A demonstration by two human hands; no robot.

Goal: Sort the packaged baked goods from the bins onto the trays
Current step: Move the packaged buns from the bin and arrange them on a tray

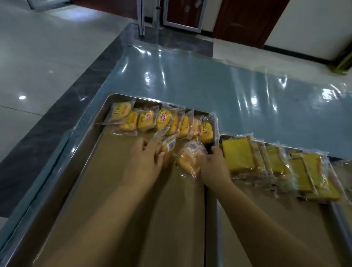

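**Desk:** What do the hands have?

**Photographer:** The left hand (148, 162) lies palm-down on a clear-wrapped yellow bun with a white barcode label (167, 146), fingers (157, 150) curled over its near end. The right hand (215, 164) grips a second clear-wrapped yellow bun, barcode side up (190, 159), fingers closed around its right edge; that bun sits tilted, between the two hands.

**Desk:** And around them?

**Photographer:** Both buns rest on the brown-lined steel tray (86, 170) on the left. Just beyond the fingers, a row of red-labelled yellow buns in clear wrappers (161, 121) runs along the tray's far edge, overlapping one another. To the right of the right hand, a second steel tray (339, 225) carries a row of flat yellow cake slices in clear wrappers (277, 165), leaning against each other. The trays touch side by side on a glossy blue-grey film-covered worktop (212, 84).
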